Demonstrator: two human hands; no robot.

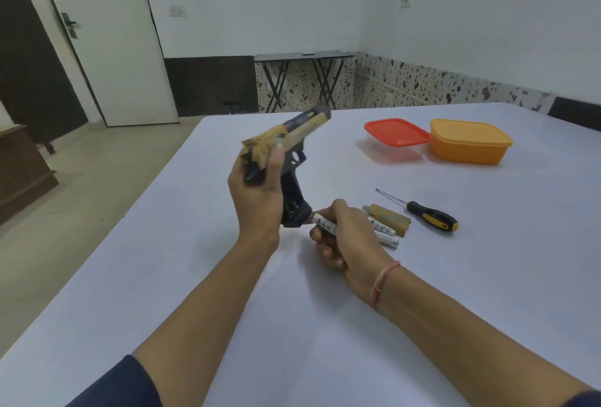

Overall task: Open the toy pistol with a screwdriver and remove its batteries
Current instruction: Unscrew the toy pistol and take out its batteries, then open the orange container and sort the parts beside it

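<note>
My left hand [258, 192] grips the rear of the toy pistol [292, 146], a tan and black gun held above the table with its barrel pointing up and away. The black grip hangs down toward my right hand [344, 237]. That hand pinches a white battery [325, 226] whose end sits just beside the bottom of the grip. Two more white batteries [385, 234] lie on the table to the right, next to a tan cover piece [388, 216]. A black and yellow screwdriver [426, 211] lies beyond them.
The table [195, 276] wears a pale cloth and its left edge drops to the floor. A clear box with a red lid [396, 133] and an orange box [468, 141] stand at the back right. A folding table stands against the far wall.
</note>
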